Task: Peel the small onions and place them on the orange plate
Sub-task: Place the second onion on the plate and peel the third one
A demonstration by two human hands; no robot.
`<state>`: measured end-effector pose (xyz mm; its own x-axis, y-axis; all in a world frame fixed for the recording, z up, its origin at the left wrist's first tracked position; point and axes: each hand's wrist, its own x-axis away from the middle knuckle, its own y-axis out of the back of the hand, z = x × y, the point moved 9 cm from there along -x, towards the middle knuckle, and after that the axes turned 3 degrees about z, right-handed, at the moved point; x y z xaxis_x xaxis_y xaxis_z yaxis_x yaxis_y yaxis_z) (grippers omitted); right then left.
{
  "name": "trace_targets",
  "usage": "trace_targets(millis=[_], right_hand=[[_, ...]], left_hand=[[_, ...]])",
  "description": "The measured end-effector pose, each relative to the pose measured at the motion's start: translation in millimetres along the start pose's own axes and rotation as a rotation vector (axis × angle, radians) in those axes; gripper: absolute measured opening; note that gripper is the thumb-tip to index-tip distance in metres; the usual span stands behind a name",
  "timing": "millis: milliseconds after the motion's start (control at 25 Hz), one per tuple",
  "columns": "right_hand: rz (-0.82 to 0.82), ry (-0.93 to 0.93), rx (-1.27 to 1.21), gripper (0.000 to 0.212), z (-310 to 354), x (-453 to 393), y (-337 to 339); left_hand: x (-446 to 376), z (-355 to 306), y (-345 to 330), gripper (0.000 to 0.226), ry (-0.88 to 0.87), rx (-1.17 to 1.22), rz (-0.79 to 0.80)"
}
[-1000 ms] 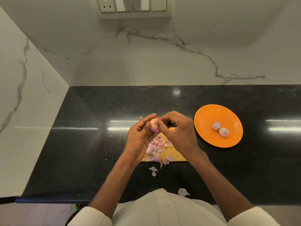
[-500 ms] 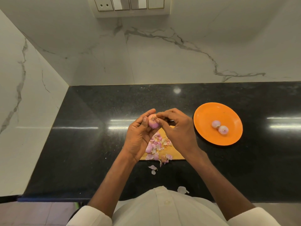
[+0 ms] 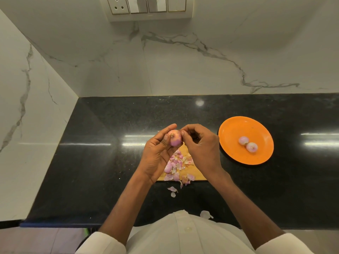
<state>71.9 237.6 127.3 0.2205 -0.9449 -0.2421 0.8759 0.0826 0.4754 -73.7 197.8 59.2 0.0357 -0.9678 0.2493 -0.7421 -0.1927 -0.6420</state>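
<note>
Clearly the small onion (image 3: 175,137) is held up above the wooden board (image 3: 194,171) so that whatever skin comes away drops onto the heap of pink peels (image 3: 177,165) already lying there, not onto the black counter (image 3: 102,162), though a few flakes have strayed past the board's near edge. The left hand (image 3: 157,154) cradles it, thumb and fingers curled round its sides to steady it, root end up. The right hand (image 3: 200,149) comes in from the other side, thumb and forefinger closed narrowly on the onion's upper edge, likely nipping at skin. Two peeled onions (image 3: 248,143) sit touching on the orange plate (image 3: 236,158), placed just right of the board within easy reach.
</note>
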Motion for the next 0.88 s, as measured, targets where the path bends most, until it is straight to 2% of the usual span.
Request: trace_targets(millis=[160, 360, 520, 880], right_hand=[[-0.014, -0.039, -0.050, 0.017, -4, -2, 7], [0.095, 0.140, 0.144, 0.012, 23, 0, -1], [0.120, 0.186, 0.287, 0.012, 35, -3, -2], [0.132, 0.111, 0.244, 0.010, 39, -8, 1]], left_hand=[[2, -3, -2, 0.046, -0.007, 0.036, 0.000], [4, -7, -2, 0.044, -0.040, -0.055, 0.008], [7, -18, -2, 0.039, -0.121, -0.224, -0.038], [9, -28, -14, 0.036, -0.147, -0.295, 0.025]])
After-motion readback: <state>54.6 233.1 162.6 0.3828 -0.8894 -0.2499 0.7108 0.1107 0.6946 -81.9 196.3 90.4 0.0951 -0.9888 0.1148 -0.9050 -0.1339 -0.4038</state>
